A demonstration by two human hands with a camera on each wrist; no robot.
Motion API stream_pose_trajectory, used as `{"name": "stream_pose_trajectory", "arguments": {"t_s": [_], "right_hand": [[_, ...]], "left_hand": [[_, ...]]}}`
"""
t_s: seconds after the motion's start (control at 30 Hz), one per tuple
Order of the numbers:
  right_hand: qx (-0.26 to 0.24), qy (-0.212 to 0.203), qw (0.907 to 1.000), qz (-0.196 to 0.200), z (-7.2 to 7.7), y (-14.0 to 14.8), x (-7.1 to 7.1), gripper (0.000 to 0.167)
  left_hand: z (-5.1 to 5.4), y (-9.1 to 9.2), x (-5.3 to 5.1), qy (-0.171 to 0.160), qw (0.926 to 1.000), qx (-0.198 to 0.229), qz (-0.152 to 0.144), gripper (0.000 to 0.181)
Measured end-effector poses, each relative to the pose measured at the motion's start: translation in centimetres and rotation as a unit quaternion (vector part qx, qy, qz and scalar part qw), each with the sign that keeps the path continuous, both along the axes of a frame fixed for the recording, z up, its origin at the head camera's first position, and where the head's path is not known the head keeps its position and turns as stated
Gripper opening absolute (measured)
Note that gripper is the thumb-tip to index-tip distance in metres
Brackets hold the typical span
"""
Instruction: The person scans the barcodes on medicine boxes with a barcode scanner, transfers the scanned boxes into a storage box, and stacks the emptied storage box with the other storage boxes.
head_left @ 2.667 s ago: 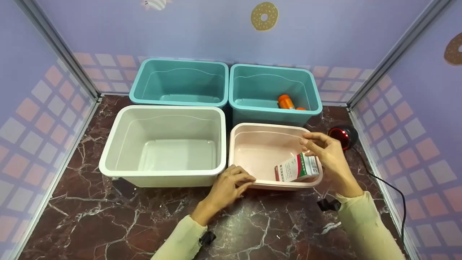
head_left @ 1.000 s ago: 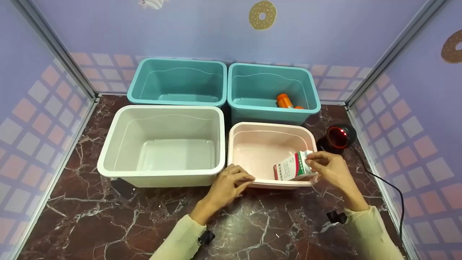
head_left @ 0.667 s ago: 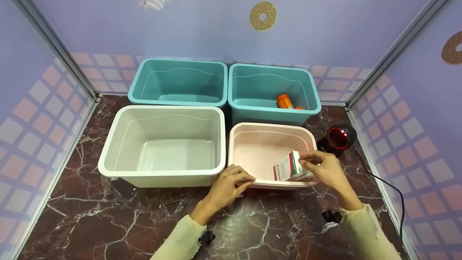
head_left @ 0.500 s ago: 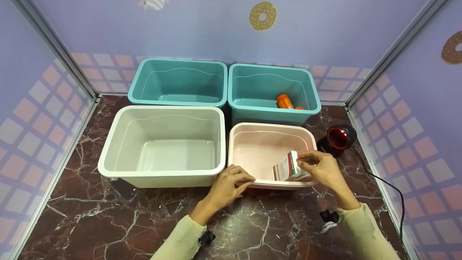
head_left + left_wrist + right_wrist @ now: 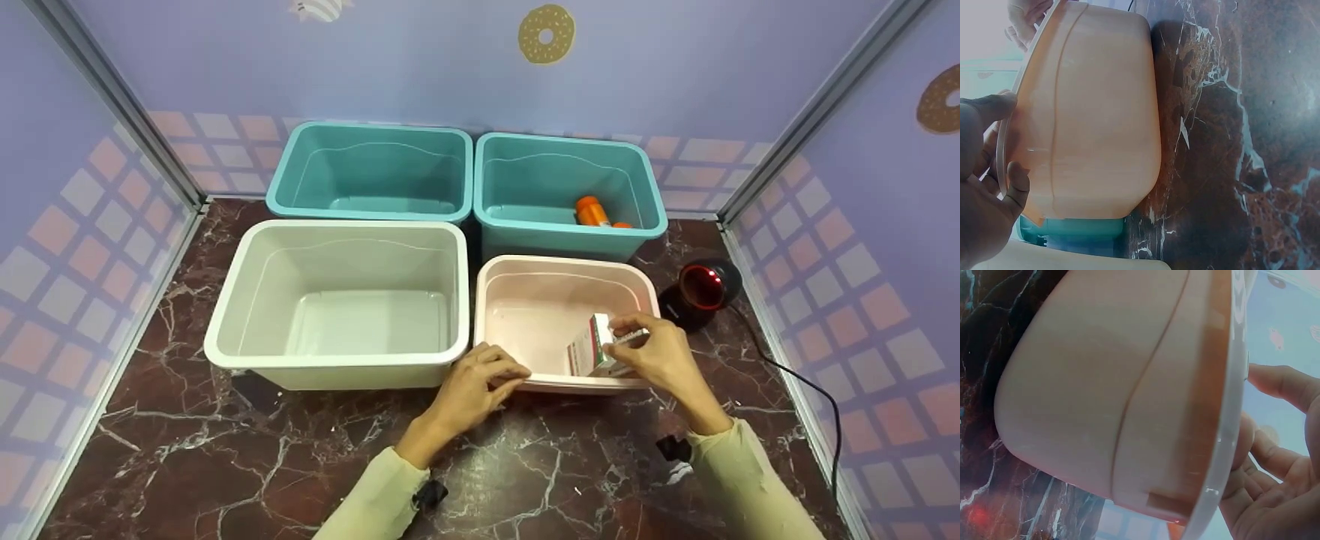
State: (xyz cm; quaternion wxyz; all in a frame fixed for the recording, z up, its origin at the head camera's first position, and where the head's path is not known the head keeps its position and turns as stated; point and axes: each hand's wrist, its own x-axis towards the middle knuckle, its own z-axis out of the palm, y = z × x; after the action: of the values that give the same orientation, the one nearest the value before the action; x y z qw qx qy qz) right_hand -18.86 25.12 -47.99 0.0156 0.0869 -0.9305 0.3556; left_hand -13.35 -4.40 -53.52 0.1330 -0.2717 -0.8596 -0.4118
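Observation:
In the head view my left hand (image 5: 476, 382) grips the near left rim of the pink bin (image 5: 517, 259). The left wrist view shows that bin's outer wall (image 5: 1106, 112), with thumb and fingers on both sides of the rim. Over the bin's right side, my right hand (image 5: 660, 356) pinches the upper end of a white medicine box (image 5: 586, 354) with green and red bands. The box stands tilted inside the bin, its lower end near the front wall. In the right wrist view the bin wall (image 5: 1100, 382) hides the box.
A white bin (image 5: 337, 360) stands on the left. Behind are two teal bins, left (image 5: 375, 214) and right (image 5: 555, 240); the right one holds orange-capped bottles (image 5: 591, 210). A black scanner (image 5: 701, 289) with glowing red lights sits at right, its cable (image 5: 810, 382) trailing along the wall.
My right hand has come down to the medicine box and moved left with it. The box has turned from lying against the right side to standing steeper. The left hand stays on the rim.

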Motion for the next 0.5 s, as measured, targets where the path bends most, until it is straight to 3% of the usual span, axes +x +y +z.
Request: {"name": "stream_pose_trajectory", "arguments": {"t_s": [0.23,0.5], "right_hand": [[0.013,0.005,0.9997,0.017,0.32,-0.26,-0.08,0.025],[0.012,-0.003,0.9999,0.011,0.1,-0.66,-0.11,0.025]], "left_hand": [[0.02,0.0,-0.06,-0.002,1.0,-0.008,0.001,0.014],[-0.01,0.0,-0.14,-0.006,0.9999,-0.012,-0.001,0.014]]}}
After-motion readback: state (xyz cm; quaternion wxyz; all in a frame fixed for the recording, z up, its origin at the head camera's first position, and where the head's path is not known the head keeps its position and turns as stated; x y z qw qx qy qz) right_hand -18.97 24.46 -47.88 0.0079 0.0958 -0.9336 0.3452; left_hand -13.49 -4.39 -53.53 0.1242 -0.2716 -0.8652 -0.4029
